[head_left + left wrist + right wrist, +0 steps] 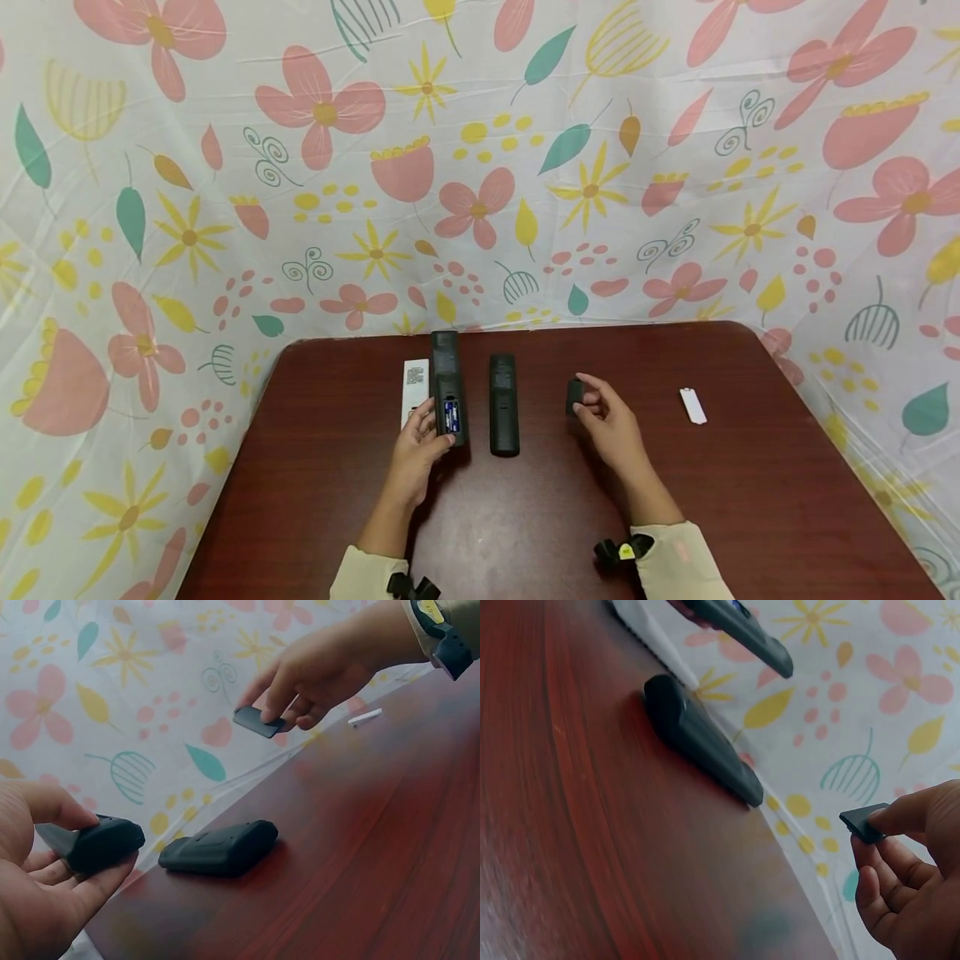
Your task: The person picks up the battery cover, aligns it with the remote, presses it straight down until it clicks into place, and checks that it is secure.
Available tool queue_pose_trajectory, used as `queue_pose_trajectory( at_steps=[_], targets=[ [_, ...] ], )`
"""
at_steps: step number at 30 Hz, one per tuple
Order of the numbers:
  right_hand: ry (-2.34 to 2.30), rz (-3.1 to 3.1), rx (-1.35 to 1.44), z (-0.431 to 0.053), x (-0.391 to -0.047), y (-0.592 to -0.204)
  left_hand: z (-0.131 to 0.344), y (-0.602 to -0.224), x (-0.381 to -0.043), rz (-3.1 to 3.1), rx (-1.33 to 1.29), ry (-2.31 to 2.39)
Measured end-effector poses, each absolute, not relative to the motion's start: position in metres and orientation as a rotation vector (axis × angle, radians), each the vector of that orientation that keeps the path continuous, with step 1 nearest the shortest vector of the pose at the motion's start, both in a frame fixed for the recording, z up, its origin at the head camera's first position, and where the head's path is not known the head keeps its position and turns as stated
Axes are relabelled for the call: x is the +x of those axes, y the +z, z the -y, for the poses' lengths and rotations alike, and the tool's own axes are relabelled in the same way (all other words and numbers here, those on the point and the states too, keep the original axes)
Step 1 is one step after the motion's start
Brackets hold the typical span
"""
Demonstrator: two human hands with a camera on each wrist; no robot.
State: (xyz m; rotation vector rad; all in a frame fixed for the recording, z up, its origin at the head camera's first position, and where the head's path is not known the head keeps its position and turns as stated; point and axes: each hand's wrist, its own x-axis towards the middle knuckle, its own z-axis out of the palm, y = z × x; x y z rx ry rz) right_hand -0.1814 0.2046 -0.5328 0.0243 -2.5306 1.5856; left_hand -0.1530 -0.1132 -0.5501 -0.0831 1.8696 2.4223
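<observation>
The black remote with the uncovered battery bay (447, 367) is up off the table in my left hand (417, 457), back facing up. Its long axis runs away from me, the far end leaning slightly left. The bay sits in the near half, with blue batteries (452, 415) showing in it, close to my fingers. My left thumb lies over the near end and the other fingers support it from the left and below, so that hand has a firm-looking grasp.

Off to the right, well apart from the bay, my right hand (611, 427) pinches a small black cover (574, 397) between thumb and fingers, also raised. The cover's length runs roughly the same way as the remote's, so I judge the sideways gap between bay and cover to be what counts, more than any turn.

Between the two, a second black remote (504, 404) lies on the table (525, 533), nearly parallel and nearer to the held one. Left of my held remote is a white remote (415, 382), partly hidden by my hand. Farthest right, beyond my right hand, lies a small white cover (693, 406).
</observation>
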Motion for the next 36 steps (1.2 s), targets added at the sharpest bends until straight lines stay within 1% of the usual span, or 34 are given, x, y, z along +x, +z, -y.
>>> queue_pose_trajectory(
  at_steps=[8, 11, 21, 36],
  targets=[
    [1.678, 2.549, 0.059, -0.183, -0.170, -0.501, 0.104, -0.548, -0.153, -1.793, -0.057, 2.426],
    [1.679, 2.557, 0.083, -0.177, -0.167, -0.496, 0.101, -0.548, -0.153, -1.803, -0.052, 2.414],
    [1.677, 2.550, 0.142, -0.170, -0.177, -0.529, 0.092, -0.547, -0.151, -1.820, -0.039, 2.402],
    [1.703, 2.530, 0.233, -0.146, -0.173, -0.528, 0.080, -0.547, -0.150, -1.786, 0.022, 2.413]
  ],
)
